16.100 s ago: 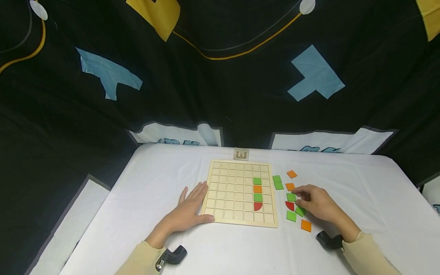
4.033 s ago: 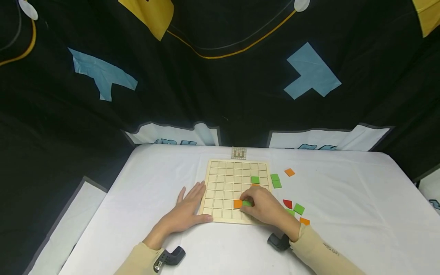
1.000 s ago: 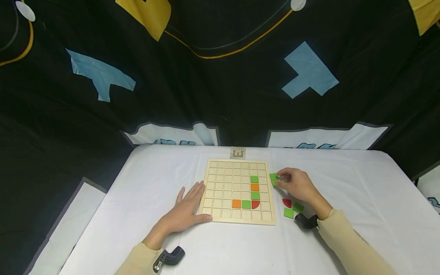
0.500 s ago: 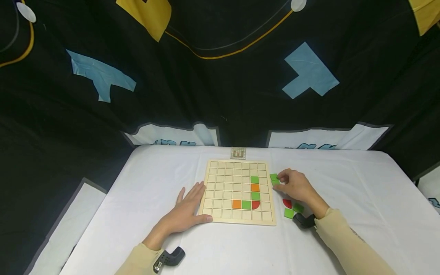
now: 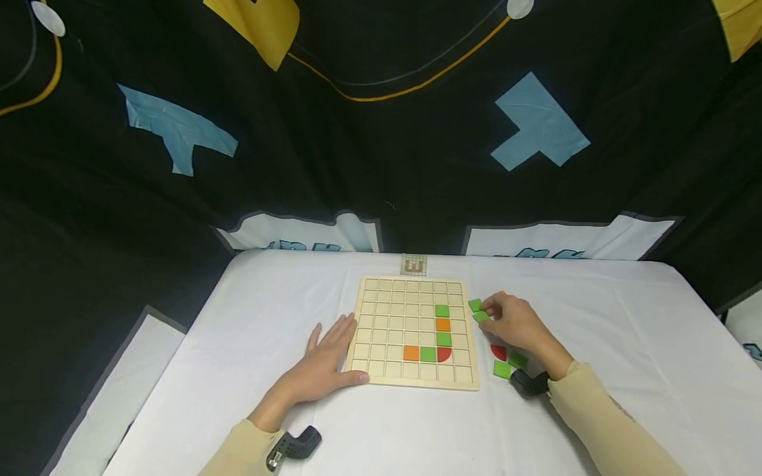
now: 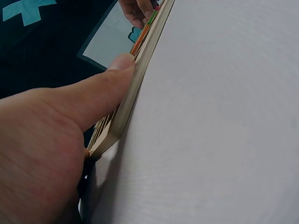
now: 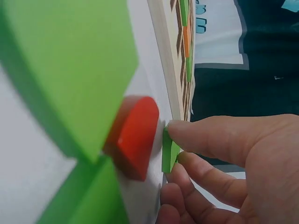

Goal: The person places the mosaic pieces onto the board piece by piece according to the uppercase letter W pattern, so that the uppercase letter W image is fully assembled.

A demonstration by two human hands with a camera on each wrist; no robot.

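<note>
A square wooden grid board lies on the white table. My left hand rests along its left edge, fingers spread and thumb on the near corner. On the board, an L of tiles runs from a green square down to a red quarter-circle, then left to an orange square. Right of the board, my right hand pinches a green square tile between thumb and index finger. Just beyond it lies another green tile.
Nearer me on the right lie a loose red quarter-circle and two green tiles. An orange tile peeks out behind the right hand. A small pattern card sits beyond the board.
Since the oldest frame, a green and an orange tile have come onto the board left of the red piece. In the last second the pinched green tile has turned slightly away from its neighbour.
</note>
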